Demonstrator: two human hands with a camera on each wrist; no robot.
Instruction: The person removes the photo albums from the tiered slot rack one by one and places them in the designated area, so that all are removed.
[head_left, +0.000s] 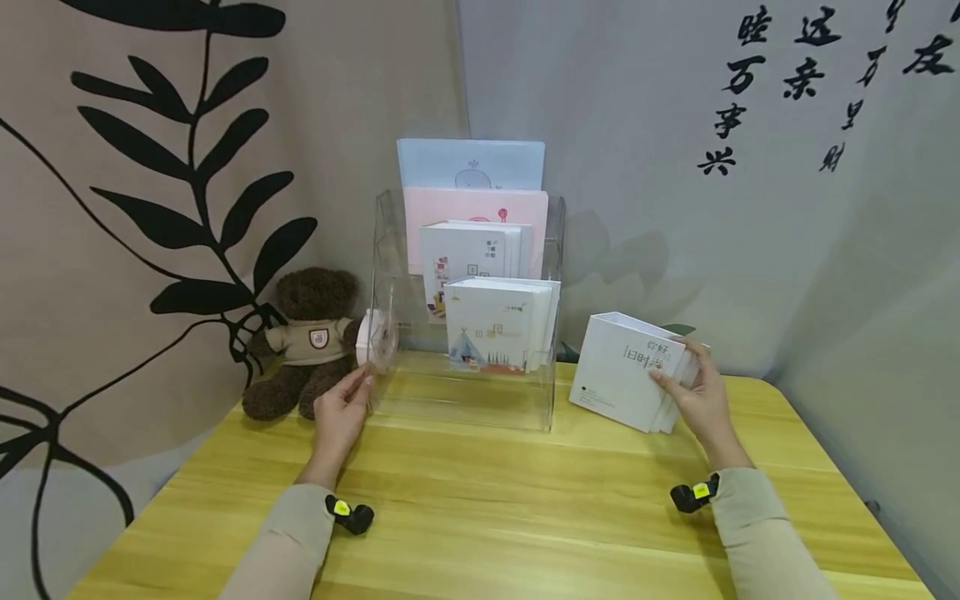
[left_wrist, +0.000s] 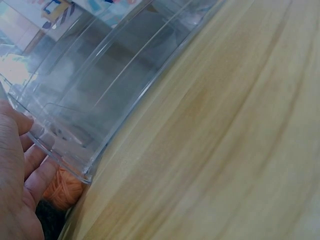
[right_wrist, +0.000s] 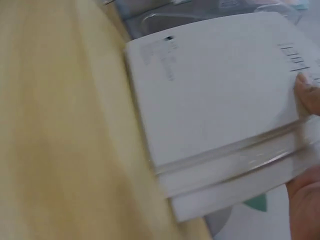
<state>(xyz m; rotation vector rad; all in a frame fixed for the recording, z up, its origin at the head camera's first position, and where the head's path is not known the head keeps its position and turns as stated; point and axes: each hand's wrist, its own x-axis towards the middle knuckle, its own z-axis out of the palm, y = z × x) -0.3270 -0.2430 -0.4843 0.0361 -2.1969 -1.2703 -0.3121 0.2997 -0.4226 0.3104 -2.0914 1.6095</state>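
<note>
A clear plastic rack (head_left: 465, 404) stands on the table in the head view, holding white booklets (head_left: 491, 325) in its front tier. My left hand (head_left: 343, 417) is at its left side; the left wrist view shows thumb and fingers pinching the front edge of the rack's side wall (left_wrist: 65, 162). To the right of the rack, my right hand (head_left: 701, 400) grips a small stack of square white booklets (head_left: 618, 367). The thumb lies across the printed front cover (right_wrist: 215, 85), the other fingers behind. The stack leans tilted, its lower edge close to the tabletop.
A brown teddy bear (head_left: 307, 350) sits left of the rack, beside a white disc-like object (head_left: 365, 337). Pink (head_left: 476, 204) and blue folders (head_left: 427, 162) stand in the rear tiers. Orange yarn (left_wrist: 65, 189) shows beyond the rack's corner. Curtains with printed leaves and characters hang behind.
</note>
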